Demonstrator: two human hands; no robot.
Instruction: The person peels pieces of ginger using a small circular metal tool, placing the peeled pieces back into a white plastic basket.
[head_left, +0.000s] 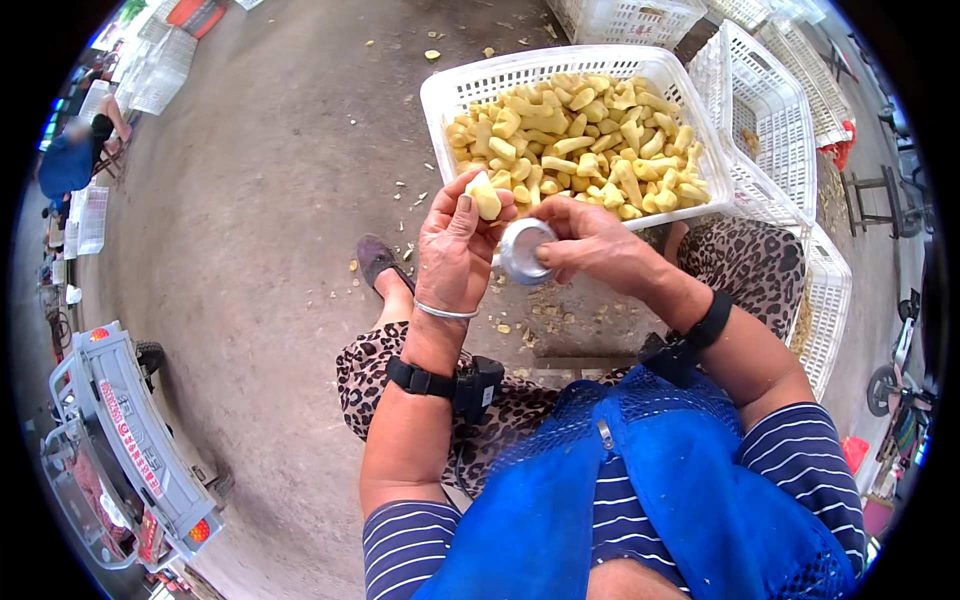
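Observation:
In my left hand (465, 240) is a peeled yellow root piece (484, 196), apparently ginger, pinched between thumb and fingers with its pale side up. My right hand (600, 244) holds a round silvery metal cup or can end (525, 251), thumb at its rim. This metal piece is just below and right of the root piece; whether they touch cannot be told. Beyond both hands stands a white plastic crate (457, 86) heaped with similar peeled yellow pieces (577, 142).
White slatted crates (772, 90) stand to the right. Peel scraps (540, 315) litter the concrete floor (247, 225) near my shoe (375, 259). A grey cargo tricycle (135, 420) is parked at left, and a person in blue (67, 165) sits farther off. A wooden stool (874, 199) stands right.

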